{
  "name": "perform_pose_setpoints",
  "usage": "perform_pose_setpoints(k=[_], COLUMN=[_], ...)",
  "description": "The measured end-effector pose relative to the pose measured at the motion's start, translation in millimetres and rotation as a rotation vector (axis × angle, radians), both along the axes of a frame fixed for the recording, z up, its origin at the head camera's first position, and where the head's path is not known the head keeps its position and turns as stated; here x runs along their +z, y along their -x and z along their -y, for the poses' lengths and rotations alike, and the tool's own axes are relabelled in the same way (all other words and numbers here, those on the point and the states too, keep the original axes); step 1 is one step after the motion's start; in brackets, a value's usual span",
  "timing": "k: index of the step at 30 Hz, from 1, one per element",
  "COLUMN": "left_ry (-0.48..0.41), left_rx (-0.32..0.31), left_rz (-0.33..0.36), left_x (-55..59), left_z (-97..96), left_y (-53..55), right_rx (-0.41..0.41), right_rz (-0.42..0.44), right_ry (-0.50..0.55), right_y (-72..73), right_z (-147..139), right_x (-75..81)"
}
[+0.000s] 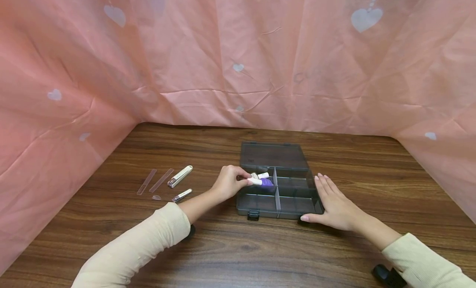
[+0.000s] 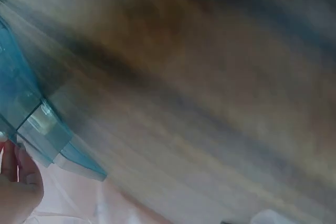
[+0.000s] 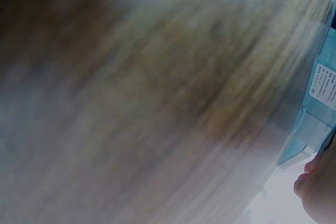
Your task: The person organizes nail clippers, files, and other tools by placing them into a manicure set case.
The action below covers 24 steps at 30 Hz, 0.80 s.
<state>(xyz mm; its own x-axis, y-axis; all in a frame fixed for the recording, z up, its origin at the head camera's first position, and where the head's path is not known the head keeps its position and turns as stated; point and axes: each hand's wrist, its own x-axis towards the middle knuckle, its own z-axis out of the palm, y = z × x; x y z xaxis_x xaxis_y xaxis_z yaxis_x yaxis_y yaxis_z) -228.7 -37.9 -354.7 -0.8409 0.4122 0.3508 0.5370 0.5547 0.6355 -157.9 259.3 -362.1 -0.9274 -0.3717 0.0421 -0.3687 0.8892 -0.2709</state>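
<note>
- Altogether one case (image 1: 258,201), dark and see-through, lying open on the wood-grain table (image 1: 238,255); one lid (image 1: 274,155), folded back on its far side.
- Compartments in the case: four, parted by pale dividers (image 1: 277,199).
- Contents, far-left compartment of the case: one purple bottle (image 1: 267,182) with a white cap (image 1: 255,181); one further white cap (image 1: 263,175), with one small pale-gold piece beside it. Whether those two make a single item, cannot tell.
- Hands: two. Left hand (image 1: 228,181), at the left wall of the case, thumb and fingertips pinching the cap of the purple bottle. Right hand (image 1: 336,209), grasping nothing, fingers extended along the right wall of the case, thumb at its near right corner.
- Nail clippers, left of the case: two, one larger (image 1: 180,176), one smaller (image 1: 182,195) and nearer.
- Clear strips (image 1: 147,182), farther left of the case: two, side by side.
- Small clear piece (image 1: 156,197), left of the case: one.
- Printed label (image 3: 324,85), white, on the case: one.
- Sleeves (image 1: 137,246), cream, on the near side of the case: two.
- Pink cloth (image 1: 208,52) with pale hearts, beyond the case and to both sides.
</note>
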Motion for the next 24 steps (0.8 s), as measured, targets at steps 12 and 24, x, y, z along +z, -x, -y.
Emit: perform_pose_setpoints(k=[12,24], left_ry=[0.181,0.048], left_rx=[-0.06,-0.026], left_rz=[-0.051,-0.159], left_x=[4.6,1.5], left_z=[2.8,30.6], left_y=[-1.7,-3.8], right_rx=[-0.003,-0.007], right_rz=[0.014,0.03], right_ry=[0.001,0.007], right_y=[0.8,0.4], right_z=[1.1,0.8], right_x=[-0.1,1.9])
